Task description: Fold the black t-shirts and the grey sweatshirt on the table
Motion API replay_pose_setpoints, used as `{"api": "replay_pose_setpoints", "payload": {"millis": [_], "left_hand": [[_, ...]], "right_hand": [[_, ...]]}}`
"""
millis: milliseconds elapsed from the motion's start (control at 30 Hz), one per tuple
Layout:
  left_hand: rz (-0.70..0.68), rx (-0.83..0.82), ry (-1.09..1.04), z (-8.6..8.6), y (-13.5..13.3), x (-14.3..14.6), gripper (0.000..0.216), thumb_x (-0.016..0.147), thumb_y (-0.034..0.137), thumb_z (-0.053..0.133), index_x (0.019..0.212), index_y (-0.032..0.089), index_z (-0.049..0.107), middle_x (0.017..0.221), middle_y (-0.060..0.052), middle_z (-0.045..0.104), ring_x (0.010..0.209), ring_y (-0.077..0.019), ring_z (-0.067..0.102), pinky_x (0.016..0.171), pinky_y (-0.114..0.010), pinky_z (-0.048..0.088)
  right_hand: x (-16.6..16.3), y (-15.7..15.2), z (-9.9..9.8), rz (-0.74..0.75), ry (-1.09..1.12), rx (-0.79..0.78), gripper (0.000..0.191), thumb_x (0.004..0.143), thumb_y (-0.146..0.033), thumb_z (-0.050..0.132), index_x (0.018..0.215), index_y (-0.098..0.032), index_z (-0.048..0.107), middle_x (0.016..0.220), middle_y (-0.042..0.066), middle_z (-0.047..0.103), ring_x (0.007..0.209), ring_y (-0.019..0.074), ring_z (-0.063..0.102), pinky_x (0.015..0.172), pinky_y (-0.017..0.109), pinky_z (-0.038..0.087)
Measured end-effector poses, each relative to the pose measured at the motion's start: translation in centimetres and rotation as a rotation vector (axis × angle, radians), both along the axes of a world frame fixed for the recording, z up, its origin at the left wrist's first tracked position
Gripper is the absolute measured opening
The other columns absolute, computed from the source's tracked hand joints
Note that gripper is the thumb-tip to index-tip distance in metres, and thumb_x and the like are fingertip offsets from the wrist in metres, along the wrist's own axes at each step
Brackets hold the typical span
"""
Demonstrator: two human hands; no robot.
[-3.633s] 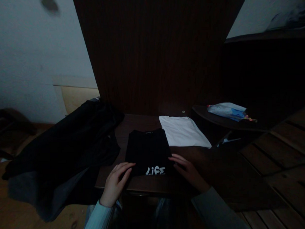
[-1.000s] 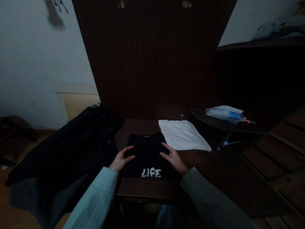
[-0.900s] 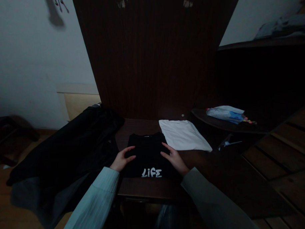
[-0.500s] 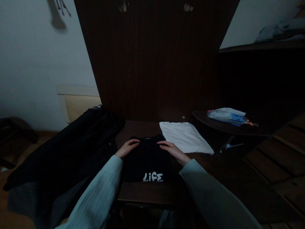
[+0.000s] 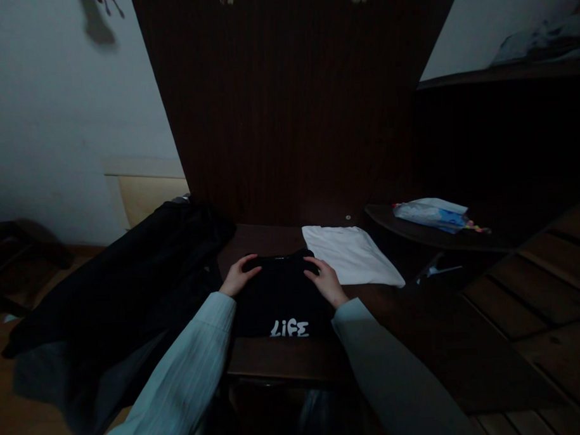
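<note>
A folded black T-shirt [image 5: 283, 294] lies flat on the dark wooden surface in front of me, its neckline at the far side and white lettering near the close edge. My left hand [image 5: 239, 276] is at its far left corner, thumb on top of the cloth and fingers curled over the far edge. At the far right corner my right hand [image 5: 327, 281] grips the cloth in the same way. Just beyond my right hand lies a folded white garment [image 5: 351, 256], flat on the same surface.
A heap of black clothing [image 5: 130, 280] drapes along the left side. A dark wooden panel [image 5: 286, 116] rises at the back. On a curved shelf at right rests a blue and white plastic packet [image 5: 432, 214]. Wooden slats [image 5: 525, 285] show at the far right.
Both hands have shifted slightly outward to the shirt's far corners, and their fingers have curled from resting on the cloth to gripping its edge. The view has tilted a little.
</note>
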State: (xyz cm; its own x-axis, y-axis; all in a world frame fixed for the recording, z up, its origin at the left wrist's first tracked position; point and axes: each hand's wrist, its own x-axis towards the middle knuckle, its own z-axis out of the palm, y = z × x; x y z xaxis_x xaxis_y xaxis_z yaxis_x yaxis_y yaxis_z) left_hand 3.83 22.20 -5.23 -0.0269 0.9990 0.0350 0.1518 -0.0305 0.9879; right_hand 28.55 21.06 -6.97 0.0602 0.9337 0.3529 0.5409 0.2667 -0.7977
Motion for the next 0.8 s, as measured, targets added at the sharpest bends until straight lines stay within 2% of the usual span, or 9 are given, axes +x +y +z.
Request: {"api": "replay_pose_setpoints", "payload": {"millis": [200, 333, 433, 500, 600, 700, 800], "left_hand": [[0.041, 0.006, 0.042, -0.9, 0.6, -0.4, 0.033, 0.072, 0.030, 0.051, 0.095, 0.014, 0.067, 0.087, -0.007, 0.067, 0.082, -0.0200, 0.061, 0.076, -0.033, 0.047], [0.095, 0.097, 0.106, -0.7, 0.6, -0.7, 0.031, 0.068, 0.020, 0.052, 0.094, 0.019, 0.068, 0.088, -0.003, 0.062, 0.091, -0.0178, 0.056, 0.088, -0.031, 0.040], [0.125, 0.154, 0.237, -0.7, 0.7, -0.9, 0.039, 0.061, 0.012, 0.054, 0.097, 0.021, 0.067, 0.083, -0.002, 0.058, 0.082, -0.0161, 0.055, 0.085, -0.031, 0.042], [0.143, 0.141, 0.285, -0.9, 0.8, -0.9, 0.047, 0.059, 0.008, 0.054, 0.103, 0.021, 0.064, 0.082, -0.002, 0.058, 0.077, -0.0153, 0.055, 0.082, -0.031, 0.044], [0.155, 0.105, 0.280, -1.3, 1.1, -0.9, 0.050, 0.063, 0.011, 0.054, 0.112, 0.020, 0.059, 0.086, -0.003, 0.060, 0.083, -0.0164, 0.057, 0.085, -0.032, 0.043], [0.146, 0.087, 0.276, -1.6, 1.6, -0.9, 0.043, 0.067, 0.016, 0.054, 0.110, 0.018, 0.061, 0.090, -0.005, 0.062, 0.089, -0.0179, 0.057, 0.088, -0.033, 0.042], [0.161, 0.094, 0.285, -1.9, 2.1, -1.0, 0.040, 0.067, 0.018, 0.057, 0.107, 0.017, 0.062, 0.095, -0.006, 0.062, 0.091, -0.0184, 0.058, 0.089, -0.033, 0.042]], "right_hand": [[0.4, 0.3, -0.1, -0.062, -0.021, 0.071, 0.031, 0.073, -0.013, 0.042, 0.094, -0.019, 0.065, 0.094, 0.007, 0.061, 0.090, 0.0180, 0.057, 0.085, 0.033, 0.043], [0.4, 0.0, 0.2, -0.107, -0.109, 0.155, 0.034, 0.072, -0.010, 0.039, 0.090, -0.018, 0.066, 0.089, 0.007, 0.059, 0.084, 0.0179, 0.056, 0.080, 0.032, 0.045], [0.3, -0.3, 0.2, -0.120, -0.164, 0.181, 0.033, 0.071, -0.009, 0.039, 0.087, -0.018, 0.066, 0.087, 0.007, 0.057, 0.082, 0.0179, 0.056, 0.078, 0.032, 0.046], [0.3, -0.4, 0.2, -0.127, -0.186, 0.157, 0.031, 0.071, -0.010, 0.040, 0.085, -0.019, 0.067, 0.087, 0.007, 0.056, 0.079, 0.0176, 0.056, 0.076, 0.032, 0.046], [0.6, -0.2, 0.5, -0.082, -0.183, 0.087, 0.028, 0.073, -0.014, 0.044, 0.086, -0.020, 0.067, 0.089, 0.006, 0.058, 0.078, 0.0164, 0.056, 0.076, 0.032, 0.046], [0.9, 0.8, 1.1, 0.013, -0.172, 0.010, 0.025, 0.072, -0.020, 0.050, 0.091, -0.022, 0.067, 0.091, 0.005, 0.060, 0.076, 0.0151, 0.056, 0.076, 0.031, 0.046], [0.9, 2.0, 1.6, 0.052, -0.173, -0.034, 0.022, 0.070, -0.022, 0.056, 0.088, -0.022, 0.068, 0.092, 0.005, 0.062, 0.083, 0.0160, 0.057, 0.080, 0.031, 0.044]]}}
